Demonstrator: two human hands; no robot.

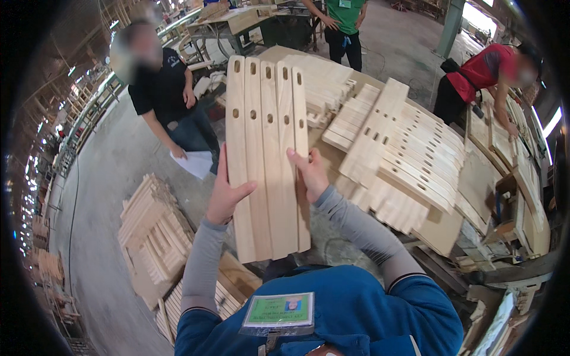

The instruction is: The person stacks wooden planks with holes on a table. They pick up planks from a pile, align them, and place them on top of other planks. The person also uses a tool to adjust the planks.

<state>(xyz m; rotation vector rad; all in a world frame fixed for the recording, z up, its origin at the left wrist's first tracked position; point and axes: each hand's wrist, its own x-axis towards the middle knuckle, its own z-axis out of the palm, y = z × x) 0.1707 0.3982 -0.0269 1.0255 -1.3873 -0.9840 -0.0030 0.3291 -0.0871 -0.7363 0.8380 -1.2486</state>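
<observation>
Several long pale wooden slats (pixel 269 154) stand side by side in front of me, each with rounded ends and two oval slots in its upper half. My left hand (pixel 228 193) is closed on their left edge, thumb across the front face. On the right edge my right hand (pixel 310 173) grips the same row, thumb on the front and fingers tucked behind. The fingers behind the wood are hidden. To the right lies a stack of similar slotted slats (pixel 415 157), with a few slats (pixel 380 133) resting across it at an angle.
Wood stacks sit low on the left (pixel 155 228) and beyond my hands (pixel 320 77). A person in black (pixel 169 89) holds paper at the left. A person in green (pixel 344 18) stands at the far side. A person in red (pixel 475 77) leans over boards at the right.
</observation>
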